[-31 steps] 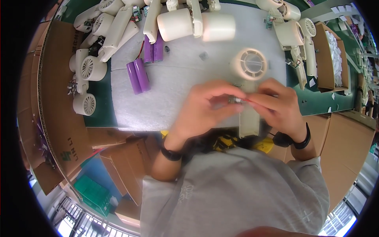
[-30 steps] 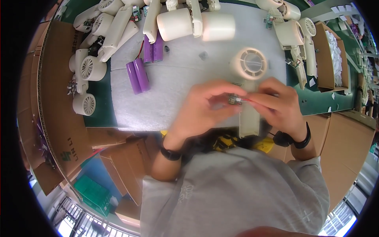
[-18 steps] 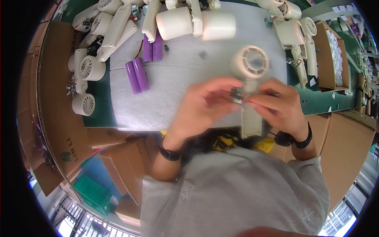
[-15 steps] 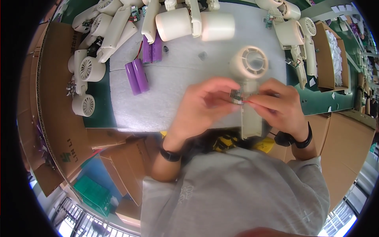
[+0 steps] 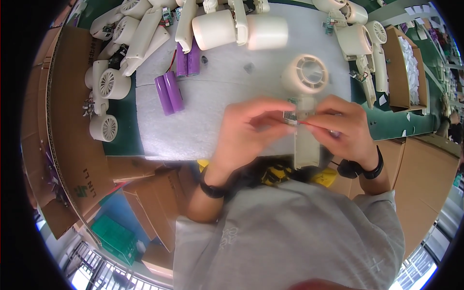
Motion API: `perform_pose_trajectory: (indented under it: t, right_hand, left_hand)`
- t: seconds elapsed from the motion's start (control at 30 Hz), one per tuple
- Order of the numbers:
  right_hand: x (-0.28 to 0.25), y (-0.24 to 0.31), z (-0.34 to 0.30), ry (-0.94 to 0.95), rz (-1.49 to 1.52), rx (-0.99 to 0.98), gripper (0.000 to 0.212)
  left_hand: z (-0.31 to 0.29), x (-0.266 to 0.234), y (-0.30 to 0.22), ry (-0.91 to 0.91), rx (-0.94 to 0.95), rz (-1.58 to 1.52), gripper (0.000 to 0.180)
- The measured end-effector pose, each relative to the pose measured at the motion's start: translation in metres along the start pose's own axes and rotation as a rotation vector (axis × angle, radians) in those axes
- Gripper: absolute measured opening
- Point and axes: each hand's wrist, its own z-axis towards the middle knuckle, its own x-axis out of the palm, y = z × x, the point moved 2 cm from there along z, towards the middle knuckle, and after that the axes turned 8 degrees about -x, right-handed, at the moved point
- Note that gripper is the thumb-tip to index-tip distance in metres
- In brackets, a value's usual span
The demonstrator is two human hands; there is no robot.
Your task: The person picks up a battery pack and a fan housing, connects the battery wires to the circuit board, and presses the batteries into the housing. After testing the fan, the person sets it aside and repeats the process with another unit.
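My left hand (image 5: 249, 128) pinches a small circuit board (image 5: 290, 116) between thumb and fingers. Close against it, my right hand (image 5: 340, 126) grips a thin red wire (image 5: 303, 123) at the board's edge. Below both hands lies a white handheld fan housing (image 5: 307, 153), its round head (image 5: 309, 73) pointing away from me and its open handle toward me. My fingers cover part of the handle, and I cannot make out whether the wire is joined to the board. Left of my hands, purple battery cells (image 5: 169, 93) lie in pairs on the pale mat (image 5: 208, 130).
White fan housings (image 5: 113, 84) crowd the left side, with more fan parts (image 5: 220, 30) at the back and others (image 5: 355, 39) at the right. An open carton (image 5: 408, 72) holds white pieces on the right. A tall cardboard box (image 5: 72, 125) borders the left edge.
Both hands stay at nearly the same place over the fan housing. The circuit board has tilted slightly between my left fingers, and the right fingers have shifted a little.
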Motion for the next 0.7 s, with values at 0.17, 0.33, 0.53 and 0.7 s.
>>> perform_pose_trajectory:
  t: [0.17,0.33,0.53,0.7]
  right_hand:
    - [0.001,0.001,0.002,-0.009,-0.036,-0.034,0.020]
    - [0.003,-0.003,0.001,0.057,-0.056,-0.101,0.019]
    - [0.015,0.003,-0.002,-0.136,-0.042,0.122,0.031]
    - [0.014,0.009,0.006,-0.149,-0.213,0.039,0.036]
  left_hand:
    - [0.001,0.002,-0.002,-0.026,0.065,0.077,0.037]
    - [0.003,-0.001,-0.003,-0.004,0.110,0.154,0.044]
    - [0.005,0.002,-0.007,-0.002,0.196,0.234,0.048]
    - [0.002,0.006,-0.009,-0.055,0.227,0.305,0.047]
